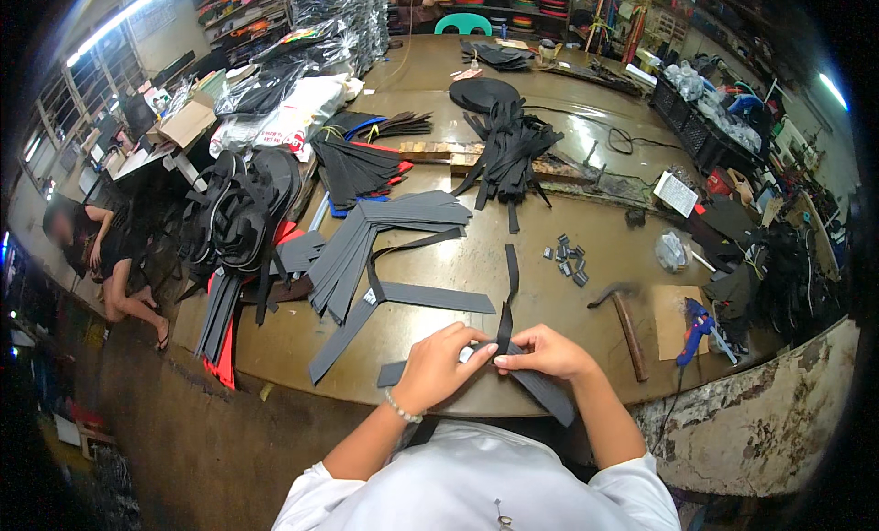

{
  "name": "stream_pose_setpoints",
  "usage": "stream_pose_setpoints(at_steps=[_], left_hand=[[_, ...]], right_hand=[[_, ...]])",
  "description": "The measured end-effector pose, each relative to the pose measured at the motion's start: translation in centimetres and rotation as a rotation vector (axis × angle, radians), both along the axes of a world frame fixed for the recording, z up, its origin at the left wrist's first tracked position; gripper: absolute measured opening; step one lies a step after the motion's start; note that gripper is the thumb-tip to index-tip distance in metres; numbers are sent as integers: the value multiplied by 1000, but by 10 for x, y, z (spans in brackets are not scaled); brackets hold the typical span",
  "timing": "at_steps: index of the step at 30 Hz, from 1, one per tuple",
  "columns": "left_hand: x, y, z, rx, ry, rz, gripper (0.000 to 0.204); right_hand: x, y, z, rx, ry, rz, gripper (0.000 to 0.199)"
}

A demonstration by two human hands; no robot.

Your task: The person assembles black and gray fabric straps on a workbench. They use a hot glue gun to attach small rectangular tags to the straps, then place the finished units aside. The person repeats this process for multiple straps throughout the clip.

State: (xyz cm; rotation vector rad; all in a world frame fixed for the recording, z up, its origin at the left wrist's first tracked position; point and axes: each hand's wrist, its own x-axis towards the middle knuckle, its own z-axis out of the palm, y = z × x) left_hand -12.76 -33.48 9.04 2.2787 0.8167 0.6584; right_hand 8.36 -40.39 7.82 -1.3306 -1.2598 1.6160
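My left hand (439,364) and my right hand (548,352) meet at the table's near edge, fingertips pinched close together. Both grip a grey strap (548,398), whose ends stick out past each hand. A narrow black strap (510,279) rises from between the fingers and lies away across the table; its lower end is hidden by my fingertips. Just beyond my left hand lies a forked grey strap (430,297) with a black strip at its joint. Several small dark metallic pieces (569,261) lie loose beyond my right hand.
A hammer (630,334) and a blue glue gun (696,333) on cardboard lie to the right. Stacked grey straps (403,211), black sandals (243,206) and a black strap bundle (517,151) occupy the left and middle. At far left, a person (114,265) sits.
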Motion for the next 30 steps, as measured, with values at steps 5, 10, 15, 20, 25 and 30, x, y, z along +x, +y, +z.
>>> stream_pose_setpoints(at_steps=[5, 10, 15, 20, 25, 30], left_hand=[[7, 9, -14, -139, -31, -28, 21], [5, 3, -25, -175, 65, 62, 25], [10, 5, -49, -31, 51, 181, 22], [23, 22, -67, 242, 35, 263, 23], [7, 15, -61, 216, 11, 292, 21], [-53, -12, -32, -272, 51, 313, 27]], right_hand=[[15, 15, -10, -106, 159, -22, 28], [12, 41, -21, -120, 304, -185, 41], [-7, 52, -15, 196, 164, -438, 43], [-26, 21, -14, 662, -718, -417, 43], [-34, 6, -47, 574, -976, -444, 35], [-29, 12, -46, 564, -1202, -526, 34]])
